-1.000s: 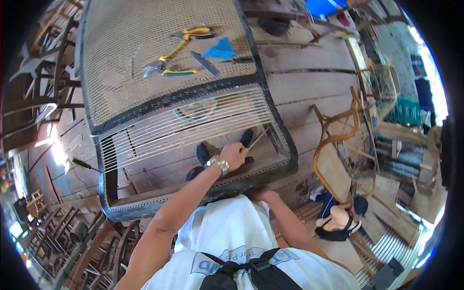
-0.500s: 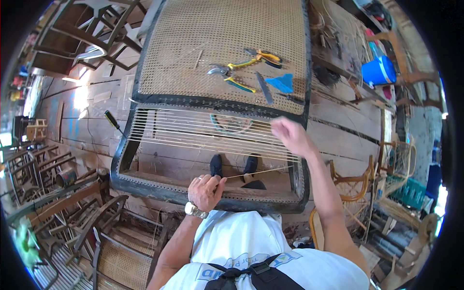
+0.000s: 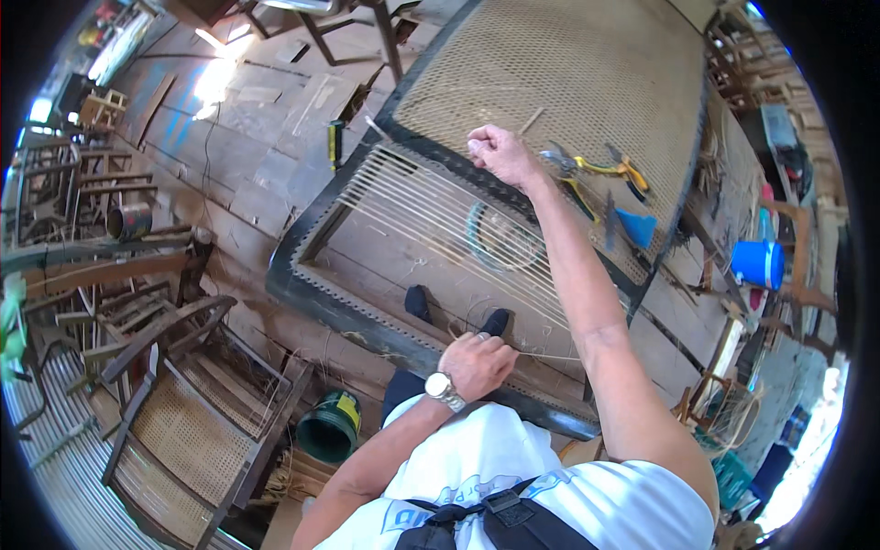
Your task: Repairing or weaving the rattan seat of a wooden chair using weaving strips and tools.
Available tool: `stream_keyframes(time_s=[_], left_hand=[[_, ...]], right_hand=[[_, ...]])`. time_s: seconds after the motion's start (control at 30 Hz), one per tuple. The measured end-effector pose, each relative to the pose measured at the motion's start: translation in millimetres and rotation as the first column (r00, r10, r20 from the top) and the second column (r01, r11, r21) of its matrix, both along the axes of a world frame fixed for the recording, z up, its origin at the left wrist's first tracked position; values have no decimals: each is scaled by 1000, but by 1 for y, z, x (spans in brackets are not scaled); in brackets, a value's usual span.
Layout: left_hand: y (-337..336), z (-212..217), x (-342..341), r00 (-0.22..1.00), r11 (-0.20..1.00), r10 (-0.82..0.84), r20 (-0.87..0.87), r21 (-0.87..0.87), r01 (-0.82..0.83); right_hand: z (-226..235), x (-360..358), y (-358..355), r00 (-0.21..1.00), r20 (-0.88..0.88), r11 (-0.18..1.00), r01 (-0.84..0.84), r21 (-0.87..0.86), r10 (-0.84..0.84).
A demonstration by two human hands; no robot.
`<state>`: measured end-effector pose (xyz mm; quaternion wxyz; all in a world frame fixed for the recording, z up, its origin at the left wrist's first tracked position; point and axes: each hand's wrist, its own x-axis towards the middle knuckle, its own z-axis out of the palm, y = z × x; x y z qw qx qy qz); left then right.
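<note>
One loose cane strand (image 3: 550,356) stretched out just to the right of the left hand (image 3: 477,365), which pinched its near end. It ran sideways, long and thin, until the right forearm (image 3: 591,293) hid it. The left hand was the nearer one, low by the front of the black frame (image 3: 362,316). Beyond, a row of strung strands (image 3: 414,203) slanted across the gap. The right hand (image 3: 502,158) hung past them, near the woven panel (image 3: 541,64), fingers curled; I couldn't tell if it pinched anything. Yellow pliers (image 3: 632,174) rested farther right.
</note>
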<state>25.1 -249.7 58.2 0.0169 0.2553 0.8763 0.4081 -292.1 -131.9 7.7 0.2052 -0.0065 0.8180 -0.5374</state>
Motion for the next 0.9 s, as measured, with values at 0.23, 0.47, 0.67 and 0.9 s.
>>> stream_keyframes(time_s=[0.23,0.47,0.67,0.9], left_hand=[[-9,-10,-3,996,996,-74,52,59,71],[-4,-26,7,988,992,-93,124,93,81],[-6,-26,2,968,924,-125,217,381,34],[-10,-3,-13,984,978,-145,102,164,127]], right_hand=[[16,35,-113,971,-5,921,-226,-317,237],[29,41,-230,977,-214,972,-58,-227,8],[131,-53,-169,780,-92,481,284,-830,-619],[256,-15,53,844,522,-193,496,-847,-124]])
